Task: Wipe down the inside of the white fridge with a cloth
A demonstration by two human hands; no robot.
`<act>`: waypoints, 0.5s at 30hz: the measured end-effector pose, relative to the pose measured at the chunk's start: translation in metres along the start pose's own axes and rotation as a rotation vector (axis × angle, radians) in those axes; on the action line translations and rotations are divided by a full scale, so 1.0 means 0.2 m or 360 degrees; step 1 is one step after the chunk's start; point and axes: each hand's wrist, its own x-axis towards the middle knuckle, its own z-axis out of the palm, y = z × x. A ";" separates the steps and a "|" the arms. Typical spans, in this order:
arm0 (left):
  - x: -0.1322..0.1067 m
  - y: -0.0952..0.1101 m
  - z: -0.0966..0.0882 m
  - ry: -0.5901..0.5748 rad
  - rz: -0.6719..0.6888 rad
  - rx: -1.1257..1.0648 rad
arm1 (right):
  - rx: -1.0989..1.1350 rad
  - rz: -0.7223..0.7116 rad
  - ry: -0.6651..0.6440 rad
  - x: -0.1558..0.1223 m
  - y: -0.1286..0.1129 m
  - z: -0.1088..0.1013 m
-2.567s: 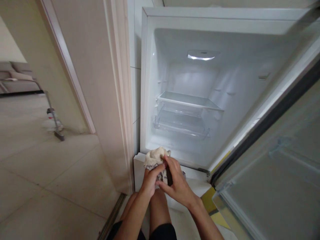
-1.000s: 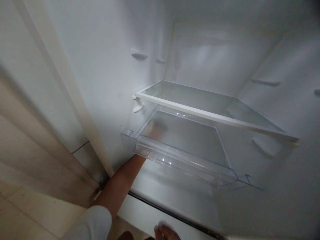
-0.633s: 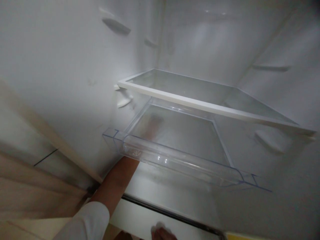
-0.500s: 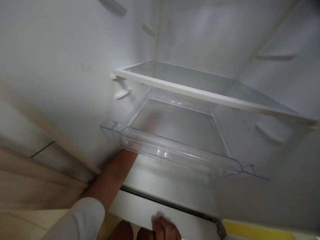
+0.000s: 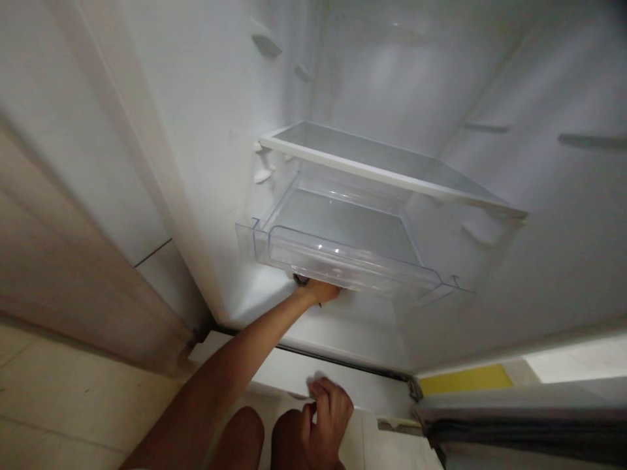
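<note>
My left arm reaches into the open fridge, and my left hand (image 5: 321, 291) is pressed on the fridge floor (image 5: 353, 329) just under the front of the clear plastic drawer (image 5: 343, 260). Its fingers are mostly hidden by the drawer. A small grey bit of cloth (image 5: 300, 279) peeks out beside the hand. My right hand (image 5: 327, 410) is lower down, with its fingers curled against the white ledge (image 5: 274, 375) below the fridge opening, and nothing shows in it.
A glass shelf (image 5: 386, 164) with a white rim sits right above the drawer. Shelf rails stick out of both inner walls. The open fridge door (image 5: 519, 418) is at lower right, with a yellow strip (image 5: 460, 380) beside it. My knees (image 5: 245, 437) are below.
My left hand has pulled back from deep under the drawer to its front edge. My right hand has come further into view on the ledge. The view has shifted back and right.
</note>
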 end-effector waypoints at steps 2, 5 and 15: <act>-0.08 0.06 -0.03 -0.0037 0.0107 0.0011 | -0.0009 -0.0066 -0.0025 0.00 0.00 -0.01; -0.19 0.15 -0.06 -0.0066 0.0207 0.0023 | -0.0015 -0.0130 -0.0050 0.00 0.01 -0.03; -0.48 0.09 -0.14 0.0480 -0.0220 0.0206 | 0.0009 -0.0147 -0.0063 -0.03 0.03 -0.01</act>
